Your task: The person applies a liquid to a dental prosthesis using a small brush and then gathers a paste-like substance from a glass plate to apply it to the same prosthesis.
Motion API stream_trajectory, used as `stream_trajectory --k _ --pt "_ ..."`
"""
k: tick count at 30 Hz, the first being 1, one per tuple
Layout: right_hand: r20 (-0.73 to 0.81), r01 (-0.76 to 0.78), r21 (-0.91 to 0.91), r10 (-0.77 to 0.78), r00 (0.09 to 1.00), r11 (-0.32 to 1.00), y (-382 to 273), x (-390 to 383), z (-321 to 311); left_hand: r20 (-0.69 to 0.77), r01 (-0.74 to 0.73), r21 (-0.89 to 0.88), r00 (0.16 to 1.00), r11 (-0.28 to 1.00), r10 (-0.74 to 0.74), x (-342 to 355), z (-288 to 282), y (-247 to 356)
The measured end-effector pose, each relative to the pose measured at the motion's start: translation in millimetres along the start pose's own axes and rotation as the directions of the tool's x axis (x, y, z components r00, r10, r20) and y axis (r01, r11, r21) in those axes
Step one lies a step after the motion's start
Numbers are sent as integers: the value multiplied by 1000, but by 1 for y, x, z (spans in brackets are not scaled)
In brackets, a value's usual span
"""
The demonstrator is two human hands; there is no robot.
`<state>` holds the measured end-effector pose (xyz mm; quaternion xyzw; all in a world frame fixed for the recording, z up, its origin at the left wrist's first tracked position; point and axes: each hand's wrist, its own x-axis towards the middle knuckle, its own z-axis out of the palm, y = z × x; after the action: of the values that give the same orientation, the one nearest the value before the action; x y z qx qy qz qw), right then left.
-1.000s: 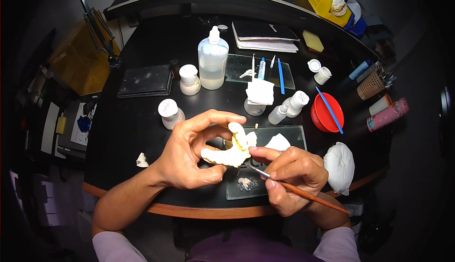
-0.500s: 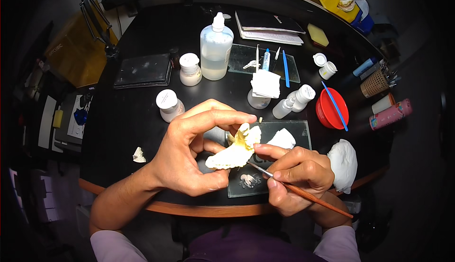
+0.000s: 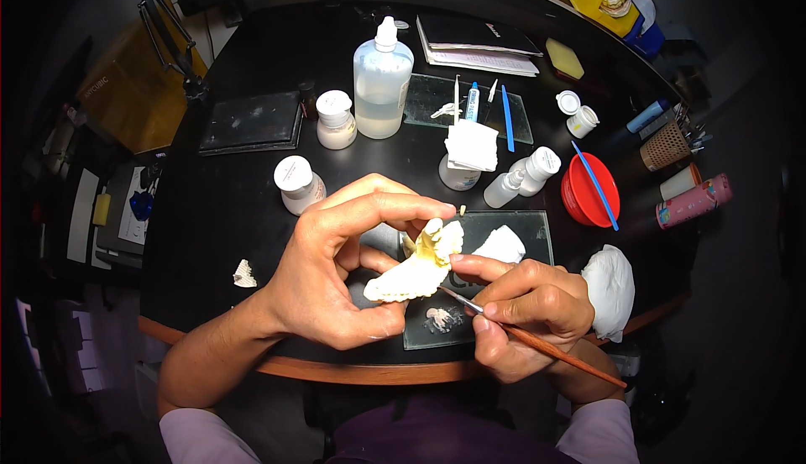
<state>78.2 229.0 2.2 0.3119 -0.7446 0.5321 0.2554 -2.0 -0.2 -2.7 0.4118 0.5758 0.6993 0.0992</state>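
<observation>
My left hand (image 3: 340, 275) pinches a cream-white dental cast (image 3: 417, 267) between thumb and fingers, holding it above the near edge of the black table (image 3: 218, 204). My right hand (image 3: 525, 313) grips a thin wooden-handled brush (image 3: 537, 345) like a pen. Its tip points left, just under the cast. Below the cast lies a dark glass slab (image 3: 512, 237) with a smear of pale paste (image 3: 439, 319) and a folded white tissue (image 3: 501, 244) on it.
Behind stand a clear squeeze bottle (image 3: 382, 86), small white-capped jars (image 3: 336, 120), dropper bottles (image 3: 525, 174), a red bowl (image 3: 589, 191) with a blue stick, a second glass slab with tools (image 3: 483, 107), a dark tray (image 3: 252, 121), notebooks (image 3: 478, 44). A white lump (image 3: 609, 288) lies right, a plaster fragment (image 3: 244, 274) left.
The cast has been turned slightly in my left hand and the brush tip has stayed by its lower edge. My head has shifted a little, moving the table in view.
</observation>
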Motion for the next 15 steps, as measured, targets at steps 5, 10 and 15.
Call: stream_trajectory --k 5,10,15 --pt "4 4 -2 -4 1000 1000 0 1 0 -1 10 -4 1000 1000 -10 0 0 0" --pt "12 3 5 -3 1000 1000 0 1 -1 0 2 -5 1000 1000 -2 0 0 0" --pt "9 0 8 0 1000 1000 -1 1 -1 4 -1 -6 1000 1000 1 0 0 1"
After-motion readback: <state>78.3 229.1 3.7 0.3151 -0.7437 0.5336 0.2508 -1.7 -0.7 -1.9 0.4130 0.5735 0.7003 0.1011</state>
